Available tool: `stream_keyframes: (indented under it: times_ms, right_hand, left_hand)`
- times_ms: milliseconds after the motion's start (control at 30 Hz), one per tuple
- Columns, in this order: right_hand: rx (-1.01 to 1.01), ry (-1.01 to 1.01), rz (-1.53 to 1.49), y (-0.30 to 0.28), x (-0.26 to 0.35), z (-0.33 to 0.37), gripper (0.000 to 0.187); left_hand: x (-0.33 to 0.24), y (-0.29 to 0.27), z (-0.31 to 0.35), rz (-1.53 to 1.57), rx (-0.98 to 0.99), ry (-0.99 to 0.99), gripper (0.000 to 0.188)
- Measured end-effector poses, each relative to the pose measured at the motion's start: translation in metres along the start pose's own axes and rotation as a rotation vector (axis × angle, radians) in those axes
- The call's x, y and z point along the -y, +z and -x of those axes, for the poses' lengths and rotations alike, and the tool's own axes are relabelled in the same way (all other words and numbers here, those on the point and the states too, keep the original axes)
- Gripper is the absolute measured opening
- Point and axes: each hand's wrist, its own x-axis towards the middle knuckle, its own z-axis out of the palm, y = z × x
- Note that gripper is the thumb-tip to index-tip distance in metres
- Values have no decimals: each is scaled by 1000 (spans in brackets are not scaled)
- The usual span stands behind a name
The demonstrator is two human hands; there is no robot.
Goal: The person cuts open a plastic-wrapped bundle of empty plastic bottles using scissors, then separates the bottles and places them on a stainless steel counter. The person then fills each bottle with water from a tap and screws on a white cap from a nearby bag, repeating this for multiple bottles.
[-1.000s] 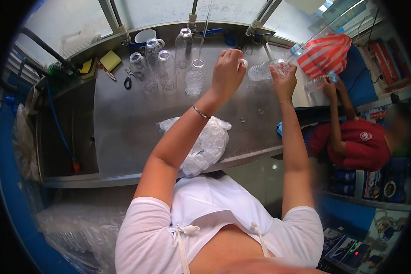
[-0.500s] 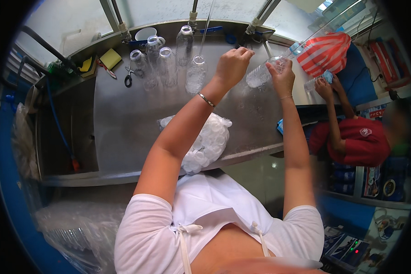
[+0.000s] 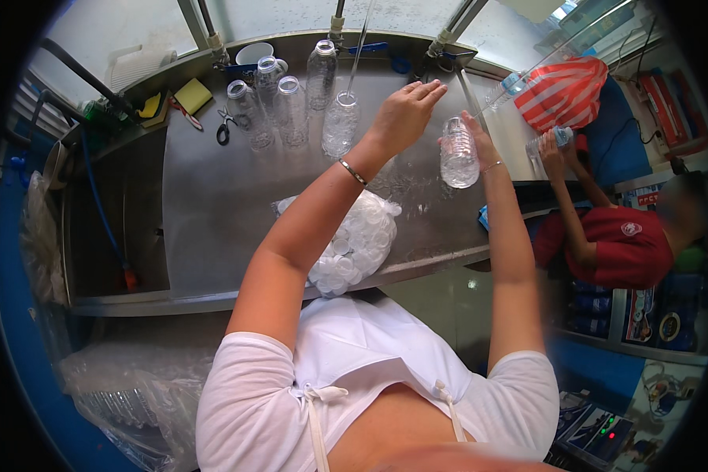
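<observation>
My left hand (image 3: 407, 116) is raised over the steel counter, fingers stretched out and holding nothing. It is just in front of a tap valve with a blue handle (image 3: 446, 61). In my right hand (image 3: 481, 140) is a clear plastic bottle (image 3: 459, 161), roughly upright with its mouth up; whether its base touches the counter I cannot tell. Beside my left forearm, a clear bottle (image 3: 338, 130) stands under a thin tube or stream and looks filled with bubbly water. Several clear bottles (image 3: 293, 118) stand to its left. A bag of white caps (image 3: 358, 244) lies partly behind my left forearm.
Scissors (image 3: 224, 128), a cutter (image 3: 186, 114) and a yellow sponge (image 3: 193, 98) lie at the back left, near a steel sink (image 3: 114, 228). At right, a person in a red shirt (image 3: 621, 244) holds a bottle beside a red-striped bag (image 3: 562, 90). The counter's front edge (image 3: 425, 266) runs before me.
The bottle in my right hand has swung from a tilt to nearly upright. My left hand's fingers have straightened. The other person's bottle has turned more upright.
</observation>
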Motion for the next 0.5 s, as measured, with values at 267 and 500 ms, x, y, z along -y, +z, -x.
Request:
stream_keyframes:
  times_ms: [267,500]
  right_hand:
    - [39,117,-842,-31,-65,-11,56]
    - [-190,-218,-86,3,-4,27,68]
  left_hand:
    - [7,1,8,10,51,-12,31]
    - [5,-2,5,170,-2,-101,25]
